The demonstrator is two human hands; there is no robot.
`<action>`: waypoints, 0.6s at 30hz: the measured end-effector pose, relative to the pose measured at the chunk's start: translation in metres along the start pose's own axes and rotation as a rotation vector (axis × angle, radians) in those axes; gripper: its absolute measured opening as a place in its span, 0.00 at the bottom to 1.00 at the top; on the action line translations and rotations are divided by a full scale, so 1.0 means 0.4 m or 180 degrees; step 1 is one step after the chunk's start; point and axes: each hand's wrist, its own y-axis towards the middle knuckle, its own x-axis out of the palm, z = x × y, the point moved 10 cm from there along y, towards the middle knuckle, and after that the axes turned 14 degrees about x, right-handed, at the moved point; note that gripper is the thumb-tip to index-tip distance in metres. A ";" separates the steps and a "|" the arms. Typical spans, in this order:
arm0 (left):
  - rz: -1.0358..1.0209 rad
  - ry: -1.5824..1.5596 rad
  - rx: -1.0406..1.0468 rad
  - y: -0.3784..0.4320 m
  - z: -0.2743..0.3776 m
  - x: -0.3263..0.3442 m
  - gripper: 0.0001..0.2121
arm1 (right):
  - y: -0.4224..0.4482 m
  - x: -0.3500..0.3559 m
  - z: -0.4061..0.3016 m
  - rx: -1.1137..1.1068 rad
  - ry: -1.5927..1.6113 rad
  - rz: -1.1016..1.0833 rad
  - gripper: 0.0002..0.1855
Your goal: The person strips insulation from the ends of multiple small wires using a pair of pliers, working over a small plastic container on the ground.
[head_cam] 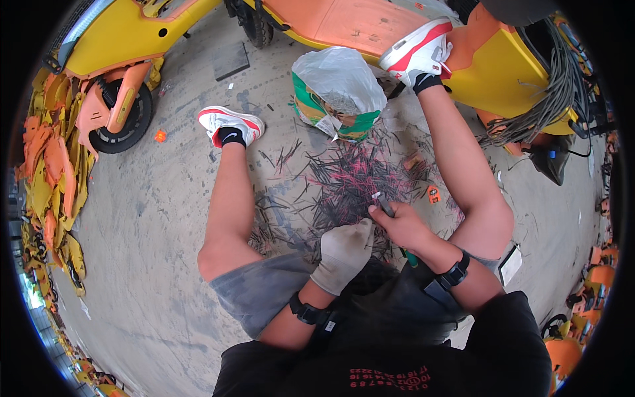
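My left hand (pixel 346 253), in a pale work glove, is closed at the fingertips beside my right hand; a thin wire or strip seems pinched there, too small to be sure. My bare right hand (pixel 404 226) grips a cutting tool, its metal blade (pixel 384 204) pointing up and away and its green handle end (pixel 411 259) showing below the palm. Beneath and beyond both hands lies a heap of short black cable sheath pieces (pixel 342 183) mixed with pink strips. Behind the heap stands a green and yellow bag with a whitish plastic liner (pixel 337 74), holding a tangle of fine wire (pixel 342 102).
A bundle of grey cables (pixel 545 109) hangs over a yellow and orange scooter body (pixel 501 74) at the upper right. Another scooter (pixel 124 44) stands upper left, near piled yellow and orange panels (pixel 57 164). A dark flat slab (pixel 231 61) and small orange pieces (pixel 433 194) lie on the concrete floor.
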 end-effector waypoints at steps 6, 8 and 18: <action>-0.0038 0.0218 0.0166 0.001 0.013 0.020 0.07 | -0.007 0.003 0.004 0.0141 0.0738 -0.0230 0.22; -0.0110 0.0242 0.0089 -0.001 0.010 0.025 0.07 | -0.007 0.005 0.004 0.0256 0.0843 -0.0245 0.22; 0.0413 -0.2163 -0.1229 -0.073 -0.098 0.041 0.08 | 0.050 -0.169 -0.037 -0.0680 0.0593 0.0872 0.23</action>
